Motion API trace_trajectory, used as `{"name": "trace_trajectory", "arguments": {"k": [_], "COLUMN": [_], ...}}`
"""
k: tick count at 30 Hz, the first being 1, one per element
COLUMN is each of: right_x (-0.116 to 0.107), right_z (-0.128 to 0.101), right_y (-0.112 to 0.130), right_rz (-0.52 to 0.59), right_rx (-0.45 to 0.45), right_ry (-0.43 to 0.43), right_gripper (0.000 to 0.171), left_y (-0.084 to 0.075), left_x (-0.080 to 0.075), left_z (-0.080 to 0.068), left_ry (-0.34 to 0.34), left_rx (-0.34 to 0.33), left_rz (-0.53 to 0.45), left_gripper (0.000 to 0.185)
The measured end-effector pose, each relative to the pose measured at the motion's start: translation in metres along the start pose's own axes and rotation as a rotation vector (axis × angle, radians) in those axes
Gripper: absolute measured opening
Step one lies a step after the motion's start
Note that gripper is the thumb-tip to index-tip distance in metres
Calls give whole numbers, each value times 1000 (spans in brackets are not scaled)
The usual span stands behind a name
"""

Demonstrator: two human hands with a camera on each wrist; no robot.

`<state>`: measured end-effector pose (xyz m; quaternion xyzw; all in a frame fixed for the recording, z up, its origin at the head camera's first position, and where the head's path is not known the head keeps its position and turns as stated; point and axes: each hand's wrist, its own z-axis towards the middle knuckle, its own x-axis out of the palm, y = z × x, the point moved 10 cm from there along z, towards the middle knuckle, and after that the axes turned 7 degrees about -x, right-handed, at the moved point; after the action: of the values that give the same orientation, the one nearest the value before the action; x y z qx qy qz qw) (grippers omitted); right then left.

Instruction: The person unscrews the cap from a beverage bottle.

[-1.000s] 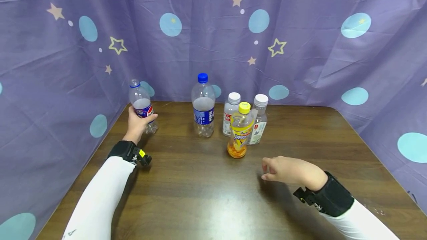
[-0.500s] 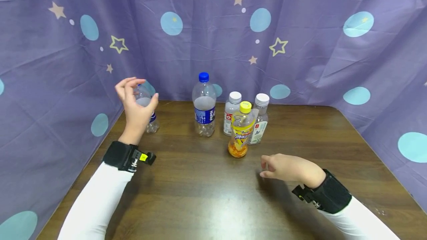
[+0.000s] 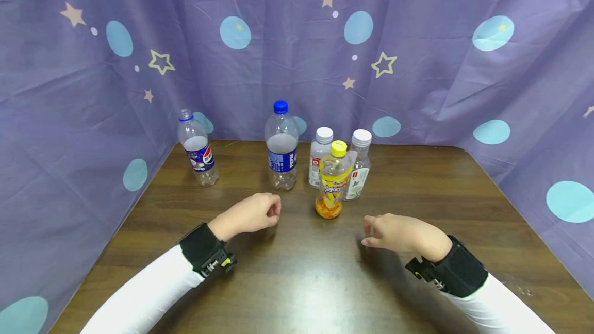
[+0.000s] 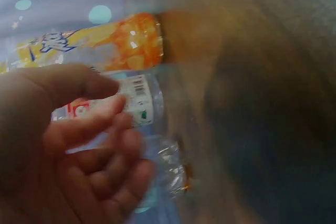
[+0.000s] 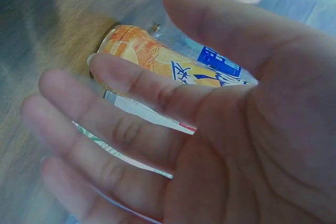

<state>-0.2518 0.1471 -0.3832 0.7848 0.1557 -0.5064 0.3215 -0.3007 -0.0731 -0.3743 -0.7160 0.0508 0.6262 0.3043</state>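
My left hand (image 3: 257, 211) rests low over the wooden table (image 3: 297, 282), fingers loosely curled and empty; the left wrist view shows the same hand (image 4: 68, 145) relaxed. My right hand (image 3: 387, 231) hovers to the right, fingers relaxed, and holds nothing (image 5: 184, 124). Between and beyond the hands stands an orange drink bottle with a yellow cap (image 3: 330, 182) (image 4: 115, 43) (image 5: 142, 56). Behind it are two white-capped bottles (image 3: 320, 156) (image 3: 359, 164) and a blue-capped bottle (image 3: 281, 146). An uncapped Pepsi bottle (image 3: 197, 148) stands alone at the far left.
A purple curtain (image 3: 417, 66) with stars and dots closes in the table on the left, back and right. Bare wood lies in front of the hands and at the right of the table.
My left hand has let go of the Pepsi bottle and come back toward the table's middle, near the orange bottle. The Pepsi bottle stays standing at the left. The right hand has barely moved.
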Motion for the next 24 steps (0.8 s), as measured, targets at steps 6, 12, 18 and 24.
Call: {"name": "trace_trajectory", "arguments": {"k": [6,12,18,24], "right_x": [1,5,1,1], "right_z": [0,-1,-4,-6], "right_y": [-2,-7,-8,-11], "right_rz": [-4,22,-5,-7], "right_rx": [11,53,39,59], "right_ry": [1,19,-17,-34], "right_gripper": [27,26,26,25], "left_y": [12,38,60,77], "left_x": [23,-22,-67,-50], "left_z": [2,21,42,72], "left_ry": [127,-205,-647,-646], "left_rx": [-80,-303,-304,-261], "left_rz": [28,-150,-631,-901], "left_gripper": [12,58,124,126]}}
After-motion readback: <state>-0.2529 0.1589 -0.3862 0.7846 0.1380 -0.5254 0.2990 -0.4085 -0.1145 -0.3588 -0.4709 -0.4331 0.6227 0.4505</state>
